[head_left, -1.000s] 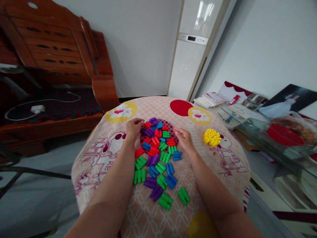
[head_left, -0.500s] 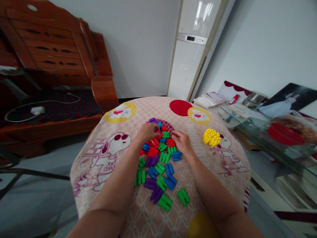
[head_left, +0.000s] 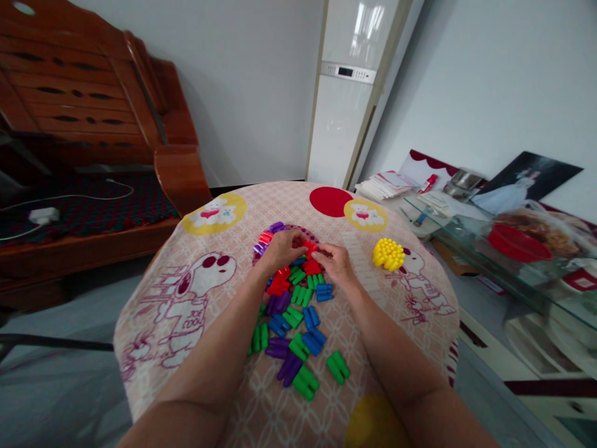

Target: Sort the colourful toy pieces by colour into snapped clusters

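Observation:
Over the far part of a pile of plastic building blocks, my left hand point(head_left: 285, 247) and my right hand point(head_left: 336, 264) meet at a red building block point(head_left: 310, 249). Each pinches it from its own side, thumb against fingers; the fingers partly cover the block. Below them lie loose green blocks point(head_left: 302, 295), blue blocks point(head_left: 313, 341), purple blocks point(head_left: 289, 368) and red blocks point(head_left: 278, 284). More red and purple pieces show beyond my left hand. A joined cluster of yellow pieces point(head_left: 388, 254) sits apart, right of my right hand.
The round table has a patterned tablecloth point(head_left: 200, 336). To the left stands a wooden bench point(head_left: 180, 168) with a charger point(head_left: 44, 215) on its seat. A glass shelf point(head_left: 471, 249) on the right carries papers point(head_left: 385, 185) and a red bowl point(head_left: 517, 242).
My right hand has moved inward to the red block, and the two hands now meet on it. The whole view has shifted slightly, with the table appearing further left.

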Available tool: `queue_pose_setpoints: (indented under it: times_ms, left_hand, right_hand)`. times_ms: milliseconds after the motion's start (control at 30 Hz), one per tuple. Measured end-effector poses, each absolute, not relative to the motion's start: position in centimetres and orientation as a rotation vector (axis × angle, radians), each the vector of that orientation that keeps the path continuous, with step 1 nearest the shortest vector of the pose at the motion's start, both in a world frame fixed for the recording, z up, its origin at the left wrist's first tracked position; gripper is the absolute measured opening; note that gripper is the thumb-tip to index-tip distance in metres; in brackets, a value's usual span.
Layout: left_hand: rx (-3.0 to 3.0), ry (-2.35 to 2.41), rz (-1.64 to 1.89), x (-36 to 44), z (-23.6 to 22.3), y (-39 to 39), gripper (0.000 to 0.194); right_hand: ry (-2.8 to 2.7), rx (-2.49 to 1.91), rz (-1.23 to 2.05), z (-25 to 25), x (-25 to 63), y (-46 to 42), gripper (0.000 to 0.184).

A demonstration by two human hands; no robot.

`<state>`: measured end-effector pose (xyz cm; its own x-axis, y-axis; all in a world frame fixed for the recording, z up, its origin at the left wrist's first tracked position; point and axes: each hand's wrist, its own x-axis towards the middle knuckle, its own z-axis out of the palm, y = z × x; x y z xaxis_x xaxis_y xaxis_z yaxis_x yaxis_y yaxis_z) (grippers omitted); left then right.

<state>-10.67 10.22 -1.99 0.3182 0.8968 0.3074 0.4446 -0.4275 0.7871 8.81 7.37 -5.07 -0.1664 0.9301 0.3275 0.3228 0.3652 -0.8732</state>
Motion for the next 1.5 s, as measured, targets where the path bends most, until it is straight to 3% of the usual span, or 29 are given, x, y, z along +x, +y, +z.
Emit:
queue_pose_setpoints:
  times_ms: [267,533,733,967,1300,1500]
  left_hand:
    - [2.113,1.166,1.006,-9.9,-2.3,10.0,0.019]
    - [2.314,1.363,1.151,-10.6,-3.3,11.0,0.021]
    - [2.471,1.397,0.957,-10.8,-4.1,11.3,0.029]
    - [2.633,1.579,0.551,-10.5,-4.2,10.8,0.04]
    - [2.694,1.582,0.442,-10.6,-3.7,10.9,0.043]
    - [2.704,1.594,0.333,-10.5,-4.1,11.2,0.04]
  right_hand:
    - [-1.602,-1.215,0.818,-4.7,8.7,7.4,0.024]
    - [-1.399,-1.779,0.26,-4.1,13.2,9.3,0.024]
    - [-1.458,-2.051,0.175,-4.5,13.7,9.7,0.027]
    - [-1.512,-2.082,0.132,-5.0,13.8,9.8,0.026]
    - [-1.442,-2.095,0.107,-4.6,13.6,9.9,0.026]
    - [-1.358,-1.951,0.056,-4.3,13.4,9.2,0.038]
